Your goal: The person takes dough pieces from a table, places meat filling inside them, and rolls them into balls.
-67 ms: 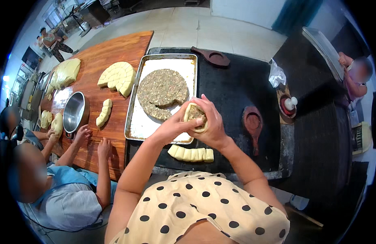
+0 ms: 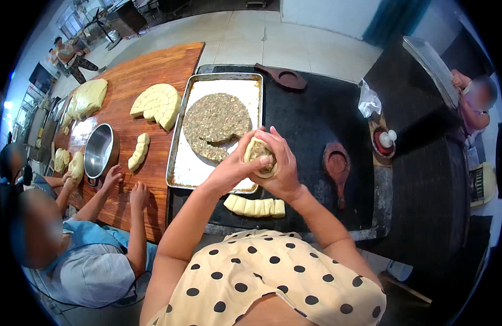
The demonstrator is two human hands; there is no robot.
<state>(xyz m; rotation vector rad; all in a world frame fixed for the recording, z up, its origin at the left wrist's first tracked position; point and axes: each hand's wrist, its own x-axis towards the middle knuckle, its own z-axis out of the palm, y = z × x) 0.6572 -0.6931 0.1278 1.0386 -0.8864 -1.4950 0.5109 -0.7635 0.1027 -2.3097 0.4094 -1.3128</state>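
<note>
Cupped together over the tray's near right corner, both my hands hold a round dough wrapper (image 2: 250,149) with brown speckled filling (image 2: 266,152) showing in its middle. My left hand (image 2: 235,164) closes round its left side, the thumb pressing on the filling. Curled about the far and right side is my right hand (image 2: 283,165); its lower fingers are hidden. Just beyond, a thick disc of the same filling (image 2: 215,117), notched at its near right, lies on a metal tray (image 2: 180,173). A row of cut dough pieces (image 2: 254,206) sits below my hands.
Paddle-shaped wooden moulds lie right (image 2: 338,165) and far (image 2: 286,79) on the black tabletop. On the wooden table at left are a steel bowl (image 2: 100,152), cut dough (image 2: 157,104) and a dough slab (image 2: 89,99). A co-worker's hands (image 2: 139,195) rest nearby. Another person holds a tray (image 2: 433,68).
</note>
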